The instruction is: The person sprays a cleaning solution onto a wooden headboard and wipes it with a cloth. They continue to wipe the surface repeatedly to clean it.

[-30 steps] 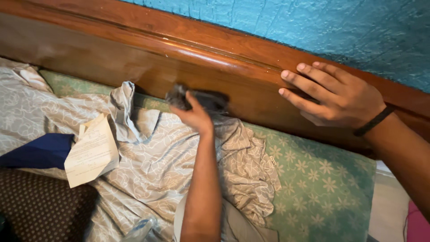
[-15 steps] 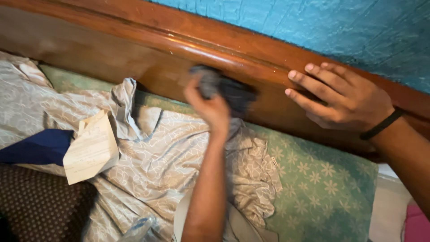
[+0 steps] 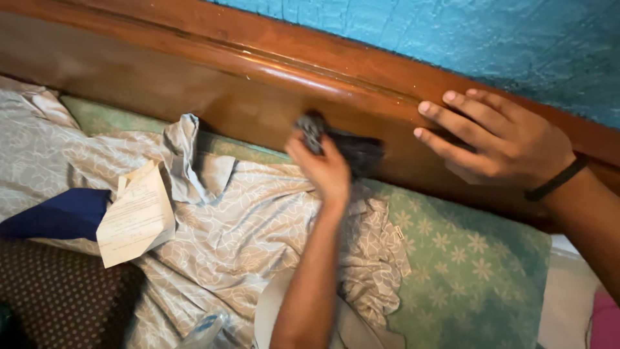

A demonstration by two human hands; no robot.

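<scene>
My left hand (image 3: 323, 169) grips a dark grey cloth (image 3: 349, 145) and presses it against the face of the polished wooden headboard (image 3: 194, 77), just above the mattress. The cloth is blurred. My right hand (image 3: 500, 139), with a black band at the wrist, rests flat on the headboard's top rail to the right, fingers spread. Below my left forearm lies a crumpled grey patterned sheet (image 3: 245, 226) on a green flowered mattress cover (image 3: 465, 265).
A folded white paper (image 3: 135, 216) lies on the sheet at left, beside a dark blue cloth (image 3: 58, 213) and a dark dotted fabric (image 3: 58, 297). A clear plastic bottle (image 3: 203, 329) shows at the bottom edge. A turquoise textured wall (image 3: 452, 32) runs behind the headboard.
My left hand carried the cloth rightward along the headboard, up toward the rail, then slightly down again. My right hand stayed on the top rail.
</scene>
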